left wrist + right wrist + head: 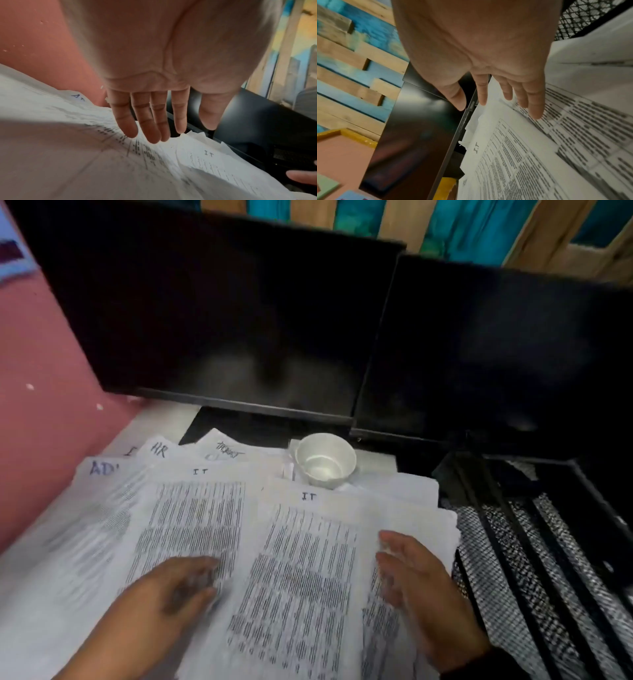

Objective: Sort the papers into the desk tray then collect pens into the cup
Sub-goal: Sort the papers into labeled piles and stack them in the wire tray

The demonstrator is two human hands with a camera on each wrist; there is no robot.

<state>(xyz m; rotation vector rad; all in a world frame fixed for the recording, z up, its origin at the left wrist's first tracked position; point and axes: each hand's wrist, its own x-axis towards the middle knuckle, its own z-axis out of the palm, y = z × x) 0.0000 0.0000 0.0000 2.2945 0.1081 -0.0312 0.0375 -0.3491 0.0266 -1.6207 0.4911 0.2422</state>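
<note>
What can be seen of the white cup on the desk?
The white cup is small and round, looks like paper or thin plastic, and stands upright with its mouth open and nothing visible inside. It sits at the far edge of the spread papers, resting on them, just before the monitors. Neither hand touches it.

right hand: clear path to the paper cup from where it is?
Probably yes. The right hand is open over the papers, and the white cup stands beyond them with nothing in between.

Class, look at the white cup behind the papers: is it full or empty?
Empty: the head view looks into the white cup and shows only its bare bottom, no pens.
</note>
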